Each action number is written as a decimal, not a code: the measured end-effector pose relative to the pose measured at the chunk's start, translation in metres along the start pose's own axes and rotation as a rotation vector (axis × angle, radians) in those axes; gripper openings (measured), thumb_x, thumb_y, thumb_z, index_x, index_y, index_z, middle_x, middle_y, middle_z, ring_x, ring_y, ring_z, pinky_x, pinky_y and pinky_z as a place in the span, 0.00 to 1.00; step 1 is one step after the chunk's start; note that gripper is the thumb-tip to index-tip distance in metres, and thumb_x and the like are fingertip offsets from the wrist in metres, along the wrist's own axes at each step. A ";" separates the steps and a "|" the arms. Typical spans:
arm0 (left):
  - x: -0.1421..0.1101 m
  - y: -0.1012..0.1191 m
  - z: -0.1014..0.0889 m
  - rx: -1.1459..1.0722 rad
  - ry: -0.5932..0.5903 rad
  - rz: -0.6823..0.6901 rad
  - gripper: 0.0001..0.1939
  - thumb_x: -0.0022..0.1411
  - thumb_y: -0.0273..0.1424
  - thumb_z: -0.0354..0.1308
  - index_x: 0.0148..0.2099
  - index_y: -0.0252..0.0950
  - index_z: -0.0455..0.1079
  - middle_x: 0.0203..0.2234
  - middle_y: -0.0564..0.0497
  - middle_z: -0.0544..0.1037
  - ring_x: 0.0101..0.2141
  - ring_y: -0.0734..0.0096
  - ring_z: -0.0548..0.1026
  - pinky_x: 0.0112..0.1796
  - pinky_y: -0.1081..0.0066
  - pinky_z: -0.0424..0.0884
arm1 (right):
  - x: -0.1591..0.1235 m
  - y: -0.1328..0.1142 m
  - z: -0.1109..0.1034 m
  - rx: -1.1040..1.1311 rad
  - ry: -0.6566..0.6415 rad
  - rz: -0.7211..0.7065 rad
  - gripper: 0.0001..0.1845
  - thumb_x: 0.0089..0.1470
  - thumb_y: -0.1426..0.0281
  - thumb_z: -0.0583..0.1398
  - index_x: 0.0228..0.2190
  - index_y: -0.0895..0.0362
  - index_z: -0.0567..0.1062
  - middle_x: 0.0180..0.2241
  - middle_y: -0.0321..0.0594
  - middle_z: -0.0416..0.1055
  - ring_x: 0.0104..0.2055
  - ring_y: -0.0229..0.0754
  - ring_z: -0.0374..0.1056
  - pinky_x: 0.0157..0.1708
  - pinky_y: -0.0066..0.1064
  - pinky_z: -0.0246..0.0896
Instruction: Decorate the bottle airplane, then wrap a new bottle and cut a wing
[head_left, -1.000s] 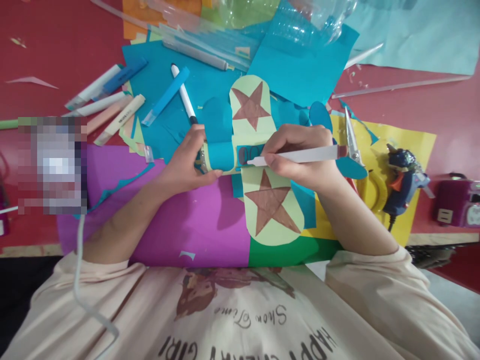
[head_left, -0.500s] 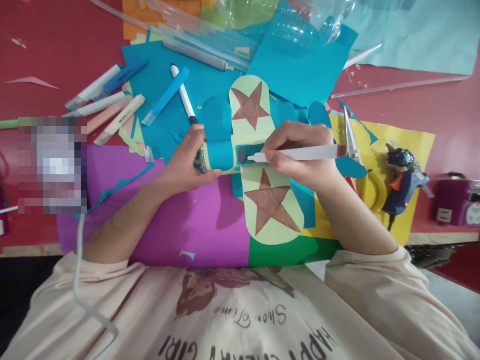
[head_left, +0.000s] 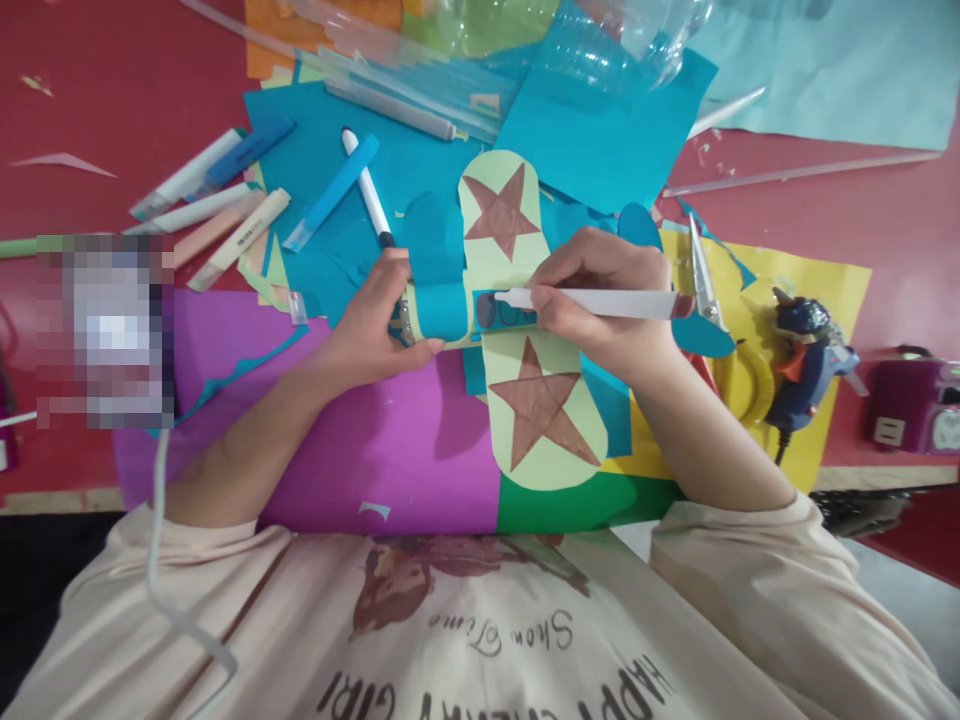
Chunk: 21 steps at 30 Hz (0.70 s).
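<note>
A paper airplane model (head_left: 441, 312) in blue and pale yellow lies across the middle, its two rounded wings each bearing a brown star (head_left: 541, 408). My left hand (head_left: 382, 318) is closed around its left end, thumb in front and fingers behind. My right hand (head_left: 604, 300) pinches a white marker (head_left: 622, 304) with a brown end, held almost level. The marker's tip is over a small blue panel (head_left: 507, 312) between the wings, where drawn ovals show; the leftmost is filled dark. Whether the tip touches the paper I cannot tell.
Several markers (head_left: 240, 240) lie at the left beside a blurred phone-like object (head_left: 120, 330). Scissors (head_left: 703, 275), a yellow tape ring (head_left: 752, 385) and a glue gun (head_left: 806, 360) are at the right. Clear plastic bottles (head_left: 637, 40) stand at the back. A white cable (head_left: 159, 520) hangs front left.
My right hand has shifted slightly up, bringing the marker's tip from the lower part of the panel to its upper edge. My left hand and the model stay put.
</note>
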<state>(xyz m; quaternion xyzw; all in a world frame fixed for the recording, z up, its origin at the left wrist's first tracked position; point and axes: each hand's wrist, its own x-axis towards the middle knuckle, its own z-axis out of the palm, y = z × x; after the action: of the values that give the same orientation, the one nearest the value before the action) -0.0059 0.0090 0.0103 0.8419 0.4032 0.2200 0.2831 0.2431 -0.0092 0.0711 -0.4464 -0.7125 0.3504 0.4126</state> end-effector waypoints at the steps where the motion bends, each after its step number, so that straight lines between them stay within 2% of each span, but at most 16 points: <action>1: 0.000 0.000 0.000 0.000 -0.003 -0.004 0.30 0.56 0.53 0.54 0.53 0.41 0.57 0.53 0.42 0.67 0.54 0.49 0.66 0.52 0.48 0.67 | 0.000 0.000 0.000 0.001 -0.001 -0.001 0.17 0.54 0.60 0.61 0.20 0.55 0.68 0.20 0.34 0.64 0.22 0.32 0.58 0.21 0.29 0.54; 7: 0.000 0.002 -0.001 -0.014 0.011 -0.005 0.32 0.56 0.56 0.53 0.52 0.39 0.58 0.51 0.42 0.68 0.54 0.50 0.67 0.52 0.51 0.67 | 0.000 -0.003 -0.002 0.011 -0.038 -0.053 0.13 0.53 0.67 0.60 0.19 0.56 0.69 0.18 0.32 0.65 0.20 0.31 0.59 0.19 0.27 0.54; 13: -0.003 0.002 -0.001 0.021 -0.005 -0.035 0.34 0.56 0.57 0.52 0.54 0.37 0.58 0.54 0.40 0.66 0.55 0.47 0.66 0.52 0.50 0.66 | 0.001 -0.006 -0.005 -0.027 -0.133 -0.034 0.11 0.51 0.68 0.60 0.19 0.56 0.70 0.19 0.32 0.67 0.20 0.31 0.61 0.18 0.26 0.54; 18: -0.003 -0.002 0.000 0.051 0.020 0.042 0.33 0.58 0.56 0.51 0.56 0.37 0.57 0.54 0.38 0.66 0.55 0.47 0.67 0.51 0.49 0.67 | 0.001 -0.001 -0.003 0.042 -0.015 -0.026 0.14 0.53 0.64 0.60 0.19 0.55 0.68 0.19 0.33 0.66 0.21 0.32 0.61 0.19 0.28 0.54; 21: -0.003 -0.003 0.001 0.082 0.038 0.075 0.32 0.59 0.55 0.51 0.56 0.38 0.56 0.53 0.38 0.66 0.55 0.48 0.67 0.50 0.50 0.69 | 0.000 0.000 -0.002 0.052 -0.003 -0.017 0.14 0.54 0.63 0.60 0.21 0.55 0.69 0.20 0.32 0.65 0.21 0.32 0.60 0.20 0.28 0.55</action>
<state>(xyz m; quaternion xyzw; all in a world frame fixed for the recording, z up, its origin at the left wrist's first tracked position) -0.0086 0.0078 0.0075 0.8630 0.3853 0.2300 0.2321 0.2446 -0.0089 0.0716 -0.4288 -0.7079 0.3657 0.4258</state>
